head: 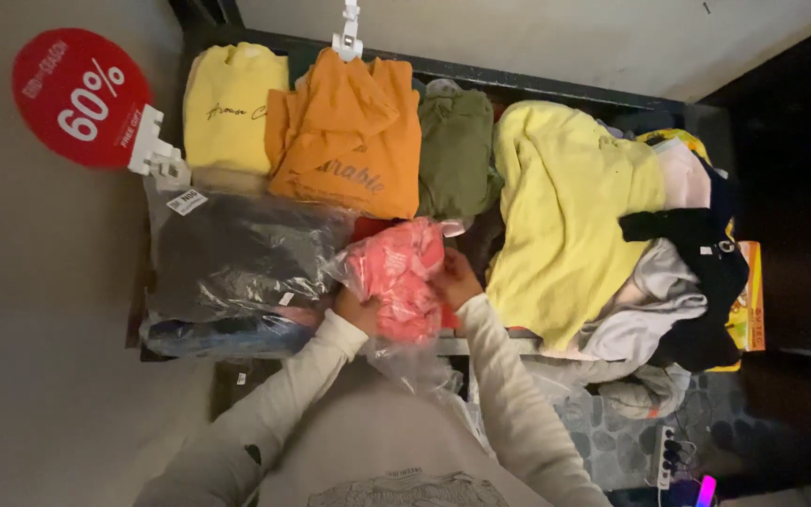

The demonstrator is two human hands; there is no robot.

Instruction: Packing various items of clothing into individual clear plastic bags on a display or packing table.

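Lying at the near edge of the desk (481, 345), a pink folded garment (398, 272) in a clear plastic bag is held between both hands. Its long axis is seen running away from the body, from the near edge toward the orange sweatshirt (349, 141) behind it. The left hand (357, 310) is placed at the bundle's near left corner, its fingers hidden under the plastic, so their state cannot be told for certain; they appear to be closed on the bag. The right hand (455, 279) is set against the bundle's right side, fingers curled onto the pink fabric and pinching it. The garment thus lies between the two hands, touching both, and neither hand is clearly nearer. Loose plastic is trailed from the bundle toward the body. Just to the left, a dark bagged garment (237, 253) is stacked; to the right, a large pale yellow sweatshirt (565, 207) is spread out. Farther back, a green top (457, 150) and a yellow folded top (232, 108) are laid, with a round red sale sign (79, 97) beside them.
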